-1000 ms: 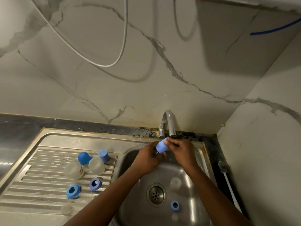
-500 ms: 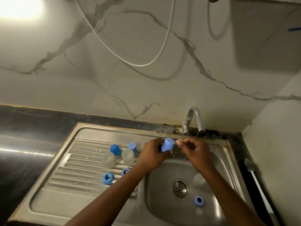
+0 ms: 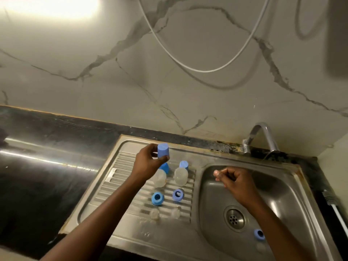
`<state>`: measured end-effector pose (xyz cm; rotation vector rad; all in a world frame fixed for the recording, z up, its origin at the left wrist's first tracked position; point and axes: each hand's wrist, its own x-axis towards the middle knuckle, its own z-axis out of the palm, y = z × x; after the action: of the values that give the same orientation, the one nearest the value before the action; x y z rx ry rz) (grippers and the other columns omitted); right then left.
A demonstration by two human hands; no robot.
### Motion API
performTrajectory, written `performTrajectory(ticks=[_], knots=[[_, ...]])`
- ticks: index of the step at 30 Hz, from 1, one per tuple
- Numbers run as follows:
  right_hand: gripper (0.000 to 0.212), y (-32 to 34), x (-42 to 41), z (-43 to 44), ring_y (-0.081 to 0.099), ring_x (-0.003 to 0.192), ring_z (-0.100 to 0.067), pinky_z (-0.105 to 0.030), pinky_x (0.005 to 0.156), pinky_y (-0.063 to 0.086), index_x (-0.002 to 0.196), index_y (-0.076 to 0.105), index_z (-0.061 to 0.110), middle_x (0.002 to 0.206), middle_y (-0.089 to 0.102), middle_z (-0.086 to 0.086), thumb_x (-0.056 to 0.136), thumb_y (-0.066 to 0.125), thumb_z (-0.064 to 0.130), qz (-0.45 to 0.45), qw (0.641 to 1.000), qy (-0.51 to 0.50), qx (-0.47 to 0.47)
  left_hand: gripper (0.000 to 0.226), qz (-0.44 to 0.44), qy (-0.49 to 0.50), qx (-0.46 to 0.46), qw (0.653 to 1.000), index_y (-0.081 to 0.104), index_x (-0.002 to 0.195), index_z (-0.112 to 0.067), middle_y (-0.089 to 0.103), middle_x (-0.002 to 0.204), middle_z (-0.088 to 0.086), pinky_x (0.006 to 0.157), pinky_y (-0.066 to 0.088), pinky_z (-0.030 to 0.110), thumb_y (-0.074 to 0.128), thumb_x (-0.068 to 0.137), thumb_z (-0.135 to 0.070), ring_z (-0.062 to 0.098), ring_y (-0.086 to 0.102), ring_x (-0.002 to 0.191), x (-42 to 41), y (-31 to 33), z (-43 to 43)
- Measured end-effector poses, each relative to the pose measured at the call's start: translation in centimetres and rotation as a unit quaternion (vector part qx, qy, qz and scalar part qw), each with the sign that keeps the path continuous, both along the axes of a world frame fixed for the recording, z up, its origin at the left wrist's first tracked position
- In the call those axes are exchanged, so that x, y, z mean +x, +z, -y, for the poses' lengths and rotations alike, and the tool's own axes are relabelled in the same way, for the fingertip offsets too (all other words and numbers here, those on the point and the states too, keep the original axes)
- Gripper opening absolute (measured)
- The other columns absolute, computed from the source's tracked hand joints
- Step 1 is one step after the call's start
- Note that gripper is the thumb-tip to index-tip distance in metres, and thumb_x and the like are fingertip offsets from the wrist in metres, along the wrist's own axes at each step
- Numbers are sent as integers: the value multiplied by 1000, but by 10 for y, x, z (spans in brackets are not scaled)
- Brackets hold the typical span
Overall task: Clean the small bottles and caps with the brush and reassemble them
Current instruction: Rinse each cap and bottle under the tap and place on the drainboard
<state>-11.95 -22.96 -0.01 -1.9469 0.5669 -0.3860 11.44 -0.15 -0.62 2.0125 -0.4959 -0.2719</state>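
Observation:
My left hand (image 3: 148, 163) holds a light blue cap (image 3: 163, 150) upright over the back of the steel drainboard (image 3: 113, 187). Below it on the ribs lie two more blue caps (image 3: 184, 164), two clear small bottles (image 3: 181, 177), two blue rings (image 3: 157, 198) and two small clear pieces (image 3: 154, 213). My right hand (image 3: 235, 183) hovers curled over the sink basin (image 3: 282, 194); a thin pale sliver shows at its fingertips, and I cannot tell what it is. Another blue ring (image 3: 259, 234) lies in the basin near my right forearm.
The tap (image 3: 263, 136) stands at the back right of the sink, with the drain (image 3: 234, 219) under my right wrist. A white-handled tool (image 3: 337, 211) lies on the dark counter at far right. A white hose (image 3: 197, 69) hangs on the marble wall.
My left hand has carried the blue cap left, from under the tap to over the drainboard. My right hand has let go of it and stays over the basin. The view has swung left.

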Motion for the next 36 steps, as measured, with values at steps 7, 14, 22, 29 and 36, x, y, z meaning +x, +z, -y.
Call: performTrajectory(ticks=[7,14,22,29,36], knots=[[19,-15,13,-23,74,81,-27,-58,79,60,80,78,18,79,76,-5,95,74,29,-25,999,7,24,43,-13,34,12,999,69,123,-23,72,112,-8,77,53,27,88,85,-29,12,67,98,33,-31,-43],[17,-28,12,-32,76,84,-23,-53,80,60,81,80,17,81,78,-4,95,74,25,-60,997,-6,53,42,-40,34,48,997,69,122,-18,72,112,-4,77,49,22,88,84,-17,10,65,96,46,-68,-49],[15,-33,5,-30,77,84,-17,-45,80,61,87,81,16,82,79,-3,94,74,26,-72,995,-31,61,46,-64,21,87,994,69,124,-16,74,117,2,92,60,39,89,83,-21,20,69,103,59,-105,-38],[14,-34,2,-24,77,85,-17,-46,81,61,87,81,18,83,79,-1,93,75,29,-78,995,-29,61,59,-80,29,86,993,63,137,-15,69,126,1,97,59,40,89,84,-18,23,68,110,57,-107,-40],[20,-19,-7,-5,76,85,-19,-53,83,61,84,80,18,83,78,-2,94,74,33,-66,997,-8,47,55,15,47,16,999,61,138,-16,65,133,2,89,60,31,80,88,-3,17,64,113,37,-47,-28]])
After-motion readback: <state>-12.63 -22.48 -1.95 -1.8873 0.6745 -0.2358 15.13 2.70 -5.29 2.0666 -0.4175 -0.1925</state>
